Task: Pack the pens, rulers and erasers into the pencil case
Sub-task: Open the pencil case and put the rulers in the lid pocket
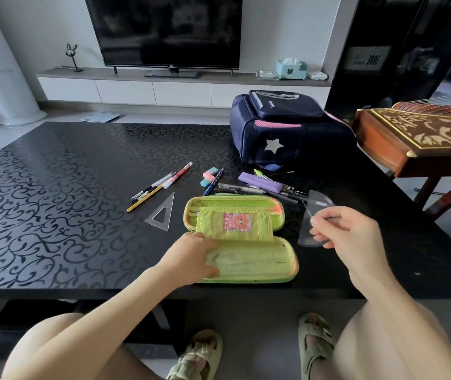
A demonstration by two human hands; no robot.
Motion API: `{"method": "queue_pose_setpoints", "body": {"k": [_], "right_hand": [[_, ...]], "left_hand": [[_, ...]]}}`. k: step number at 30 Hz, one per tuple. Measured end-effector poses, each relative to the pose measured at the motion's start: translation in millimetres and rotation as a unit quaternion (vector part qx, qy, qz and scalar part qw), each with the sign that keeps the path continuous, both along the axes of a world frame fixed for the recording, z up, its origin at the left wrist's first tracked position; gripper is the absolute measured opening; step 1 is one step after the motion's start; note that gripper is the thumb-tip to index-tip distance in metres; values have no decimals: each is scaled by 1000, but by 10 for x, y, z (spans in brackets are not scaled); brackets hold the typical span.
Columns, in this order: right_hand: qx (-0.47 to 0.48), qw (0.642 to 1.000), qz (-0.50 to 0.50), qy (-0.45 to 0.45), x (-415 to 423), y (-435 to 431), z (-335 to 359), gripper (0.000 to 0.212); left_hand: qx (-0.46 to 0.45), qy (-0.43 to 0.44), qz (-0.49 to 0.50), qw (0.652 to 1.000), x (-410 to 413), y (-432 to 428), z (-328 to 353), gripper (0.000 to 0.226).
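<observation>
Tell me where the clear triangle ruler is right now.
In the head view the clear triangle ruler lies flat on the black table, just left of the open green pencil case and on the near side of the bunch of pens.

Bare tabletop (54, 187) left; backpack (287, 127) behind pens (260, 189)

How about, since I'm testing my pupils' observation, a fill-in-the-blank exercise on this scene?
1. The right hand pinches a clear ____.
2. The green case lies ____ on the table.
3. The set square lies to the ____ of the case.
4. The left hand rests on the ____.

Missing words: protractor; open; left; case.
</observation>
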State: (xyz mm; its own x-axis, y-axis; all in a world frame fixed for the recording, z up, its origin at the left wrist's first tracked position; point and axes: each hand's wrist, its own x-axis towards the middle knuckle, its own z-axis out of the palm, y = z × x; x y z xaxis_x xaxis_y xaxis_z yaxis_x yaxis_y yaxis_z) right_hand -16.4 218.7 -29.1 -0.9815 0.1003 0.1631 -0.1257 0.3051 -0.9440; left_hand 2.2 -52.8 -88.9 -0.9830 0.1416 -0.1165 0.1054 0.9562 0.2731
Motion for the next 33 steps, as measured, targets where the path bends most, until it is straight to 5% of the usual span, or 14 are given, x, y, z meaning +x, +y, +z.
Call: {"method": "queue_pose_setpoints", "body": {"k": [5, 12, 18, 25, 30, 33], "right_hand": [[193, 975, 94, 57, 54, -298, -102, 7], [452, 860, 158, 178, 23, -705, -499, 7], [546, 796, 239, 101, 20, -627, -674, 33], [444, 860, 214, 132, -22, -598, -528, 29], [417, 871, 215, 146, -74, -841, -507, 25], [411, 872, 218, 154, -66, -920, -519, 23]], "left_hand": [[34, 23, 10, 999, -5, -77, -68, 36], [41, 43, -2, 998, -37, -118, -50, 30], [-77, 160, -30, 984, -23, -107, -148, 32], [59, 251, 140, 956, -47, -479, -114, 11], [-102, 46, 130, 985, -288, -858, -198, 64], [-98, -23, 92, 991, -270, -954, -239, 73]]}}
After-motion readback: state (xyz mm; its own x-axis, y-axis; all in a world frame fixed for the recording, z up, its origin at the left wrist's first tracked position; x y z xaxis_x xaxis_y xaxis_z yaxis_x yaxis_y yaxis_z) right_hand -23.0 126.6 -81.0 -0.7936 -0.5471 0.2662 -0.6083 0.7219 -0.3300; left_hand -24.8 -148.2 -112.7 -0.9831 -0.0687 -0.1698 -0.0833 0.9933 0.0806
